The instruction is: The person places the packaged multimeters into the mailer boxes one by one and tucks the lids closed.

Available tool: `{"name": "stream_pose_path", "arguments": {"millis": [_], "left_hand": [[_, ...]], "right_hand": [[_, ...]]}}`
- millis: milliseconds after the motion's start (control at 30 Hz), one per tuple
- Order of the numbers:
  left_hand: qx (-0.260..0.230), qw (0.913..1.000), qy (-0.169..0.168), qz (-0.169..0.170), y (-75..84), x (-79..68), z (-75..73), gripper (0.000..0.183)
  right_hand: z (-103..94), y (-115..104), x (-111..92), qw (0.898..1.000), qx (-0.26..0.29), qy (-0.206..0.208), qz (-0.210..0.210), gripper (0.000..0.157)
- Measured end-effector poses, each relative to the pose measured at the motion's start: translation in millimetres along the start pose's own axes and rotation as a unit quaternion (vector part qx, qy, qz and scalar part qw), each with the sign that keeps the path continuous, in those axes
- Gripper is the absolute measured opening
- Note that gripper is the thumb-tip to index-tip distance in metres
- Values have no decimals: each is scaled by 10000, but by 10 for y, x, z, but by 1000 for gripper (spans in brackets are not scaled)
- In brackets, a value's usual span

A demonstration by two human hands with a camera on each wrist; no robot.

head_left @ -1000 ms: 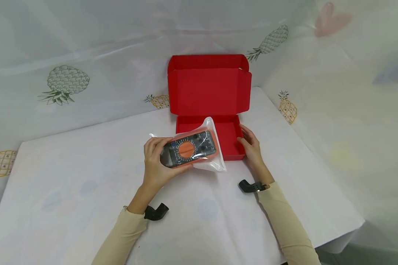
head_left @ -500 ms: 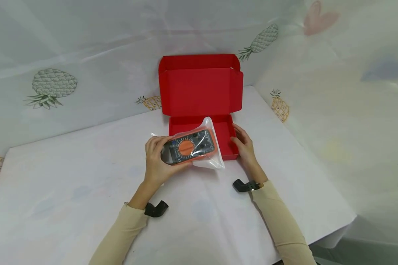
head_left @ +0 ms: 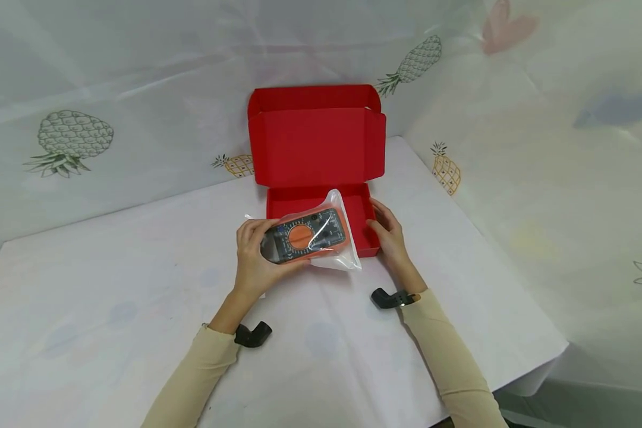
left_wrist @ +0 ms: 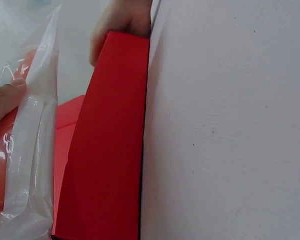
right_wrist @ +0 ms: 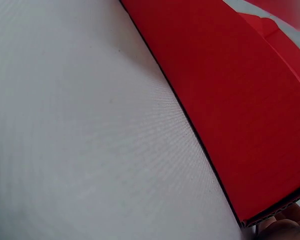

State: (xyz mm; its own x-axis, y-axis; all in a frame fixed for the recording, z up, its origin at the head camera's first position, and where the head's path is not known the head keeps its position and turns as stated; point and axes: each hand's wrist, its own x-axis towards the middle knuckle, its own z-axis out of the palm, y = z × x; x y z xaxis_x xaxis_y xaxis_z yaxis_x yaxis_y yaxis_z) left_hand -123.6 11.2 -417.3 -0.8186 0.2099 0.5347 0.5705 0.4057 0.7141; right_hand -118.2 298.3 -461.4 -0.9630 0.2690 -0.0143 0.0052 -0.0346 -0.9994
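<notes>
Left of centre, left hand (head_left: 257, 258): grips the multimeter (head_left: 310, 238) by its left end, thumb along the near edge, seemingly to bear its weight.
Centre, multimeter: dial side showing, tilted, inside a plastic bag (head_left: 348, 260); masks the near left part of the box.
Centre, far, red cardboard box (head_left: 317, 142): lid raised, leaving the base uncovered.
Right, right hand (head_left: 390, 235): grasps the box's right wall, likely steadying it.
Far right, pineapple-print sheet (head_left: 535, 196): backdrop beyond the table (head_left: 112, 297).
</notes>
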Motion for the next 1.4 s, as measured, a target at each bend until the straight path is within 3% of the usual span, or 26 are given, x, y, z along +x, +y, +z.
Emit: {"name": "stream_pose_path", "arguments": {"millis": [367, 767, 1400], "left_hand": [[132, 9997, -184, -92, -7, 65, 59, 79], [406, 9982, -448, 60, -27, 184, 117, 78], [763, 9911, -1008, -409, 30, 376, 199, 79]], "right_hand": [[-5, 1, 5, 10000, -8, -29, 60, 56], [-18, 11, 2, 10000, -20, -25, -31, 54], [-32, 11, 2, 9999, 9, -109, 10, 52]]}}
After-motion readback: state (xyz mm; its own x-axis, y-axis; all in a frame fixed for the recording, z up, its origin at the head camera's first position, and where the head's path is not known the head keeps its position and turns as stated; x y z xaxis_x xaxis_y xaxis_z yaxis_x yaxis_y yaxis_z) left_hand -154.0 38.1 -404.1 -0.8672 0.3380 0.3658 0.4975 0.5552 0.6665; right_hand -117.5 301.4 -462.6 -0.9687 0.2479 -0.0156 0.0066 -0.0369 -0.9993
